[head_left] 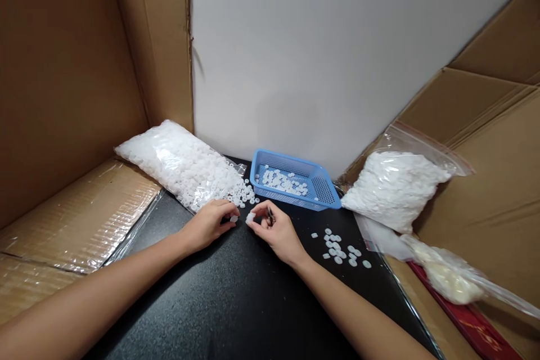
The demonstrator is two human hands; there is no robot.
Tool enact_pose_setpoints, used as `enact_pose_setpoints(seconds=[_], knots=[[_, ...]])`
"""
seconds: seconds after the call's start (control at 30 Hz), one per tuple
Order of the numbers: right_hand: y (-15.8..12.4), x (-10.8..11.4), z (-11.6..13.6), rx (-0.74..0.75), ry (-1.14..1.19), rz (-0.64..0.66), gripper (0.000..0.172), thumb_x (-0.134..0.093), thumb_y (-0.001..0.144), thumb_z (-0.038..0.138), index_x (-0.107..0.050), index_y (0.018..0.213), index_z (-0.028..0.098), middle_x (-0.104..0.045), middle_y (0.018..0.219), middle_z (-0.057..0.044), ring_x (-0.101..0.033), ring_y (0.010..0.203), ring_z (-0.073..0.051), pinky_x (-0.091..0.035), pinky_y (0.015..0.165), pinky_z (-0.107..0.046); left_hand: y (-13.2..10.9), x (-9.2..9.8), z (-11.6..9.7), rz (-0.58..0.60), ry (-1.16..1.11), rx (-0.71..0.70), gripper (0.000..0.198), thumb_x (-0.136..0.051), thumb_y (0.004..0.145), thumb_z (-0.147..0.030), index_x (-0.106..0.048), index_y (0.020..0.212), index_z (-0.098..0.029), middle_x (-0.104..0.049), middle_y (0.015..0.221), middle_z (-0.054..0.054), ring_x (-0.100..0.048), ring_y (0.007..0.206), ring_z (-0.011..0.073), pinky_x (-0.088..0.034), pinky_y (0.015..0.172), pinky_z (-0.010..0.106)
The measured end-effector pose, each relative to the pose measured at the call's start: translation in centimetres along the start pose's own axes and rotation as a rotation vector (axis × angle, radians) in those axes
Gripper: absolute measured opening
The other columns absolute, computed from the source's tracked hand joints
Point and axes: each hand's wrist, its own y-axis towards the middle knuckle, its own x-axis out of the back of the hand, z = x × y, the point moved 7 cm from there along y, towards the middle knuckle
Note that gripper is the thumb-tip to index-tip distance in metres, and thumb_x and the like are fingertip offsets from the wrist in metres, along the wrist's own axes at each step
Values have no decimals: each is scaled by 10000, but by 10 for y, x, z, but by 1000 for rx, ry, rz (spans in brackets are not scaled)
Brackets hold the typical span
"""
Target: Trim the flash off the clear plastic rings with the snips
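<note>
My left hand (211, 226) is just above the black table, thumb and fingers closed around a small white plastic piece (234, 218). Facing it, my right hand (278, 233) pinches another small white plastic piece (250, 217) between thumb and forefinger. A thin dark object (270, 215) is tucked in the right hand's curled fingers; its kind is unclear. The two pieces are a short gap apart. Loose white plastic rings (247, 194) lie just beyond the hands, spilling from a clear bag of white rings (181, 160).
A blue perforated basket (333, 194) with white pieces stands behind my hands. Round white pieces (337, 252) lie scattered at right. Beyond them are a zip bag of white parts (392, 185), a bag of cream-coloured parts (447, 275) and a red item (481, 326). Cardboard (152, 28) surrounds the table (211, 304).
</note>
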Motion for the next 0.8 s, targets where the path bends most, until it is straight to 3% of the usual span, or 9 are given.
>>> enact_pose_setpoints(seconds=[0.1,0.17,0.23,0.3,0.47,0.63,0.73,0.8], knots=[[0,10,11,-15,109,-31,246,-706,812,390,-586,927,209,-595,748,27,-380,500,-83,-374,462,-219,1,11,-9,-54,-118,55,136,-754,817,-305,-721,916,-218,-704,948,61,-628,930,249,-488,874,385],[-2,16,22,-12,162,-37,266,-723,804,407,-593,928,211,-588,761,21,-408,530,-90,-399,481,-222,0,14,-19,-86,-229,120,206,-655,908,-377,-720,998,-204,-728,956,79,-662,920,247,-518,856,391],[-5,19,34,-7,202,-23,267,-738,798,409,-604,923,214,-587,757,19,-435,552,-99,-417,499,-228,-2,8,-32,-73,-367,190,360,-492,1000,-439,-696,1138,-176,-757,936,101,-711,853,238,-563,779,378],[-10,19,45,-3,231,4,260,-750,793,401,-621,921,214,-598,759,14,-439,556,-102,-414,498,-233,-5,-1,-47,-53,-483,240,439,-444,1019,-464,-683,1214,-153,-778,972,132,-738,866,242,-585,769,376],[-17,16,62,26,193,52,131,-730,834,290,-672,933,225,-597,754,17,-411,552,-101,-376,493,-240,-18,-25,-56,-92,-1135,544,370,-843,773,-342,-792,1086,-153,-803,978,127,-739,894,230,-571,841,328],[-18,16,73,125,161,27,160,-778,828,279,-693,959,246,-605,1047,-40,-451,583,-88,-405,475,-241,-25,-28,-50,-194,-1326,650,419,-925,677,-267,-802,1060,-150,-805,880,90,-735,778,179,-587,757,266],[-20,14,76,158,125,5,275,-845,770,264,-684,993,262,-592,1018,-24,-429,558,-81,-392,440,-230,-29,-32,-48,-221,-1384,690,413,-943,651,-287,-804,1012,-142,-797,822,78,-732,759,171,-587,708,238],[-22,14,78,175,90,-35,249,-814,793,213,-669,990,261,-590,984,-12,-422,540,-77,-404,441,-231,-32,-35,-48,-242,-1393,710,408,-950,639,-299,-803,985,-140,-799,813,78,-734,765,164,-586,718,225]])
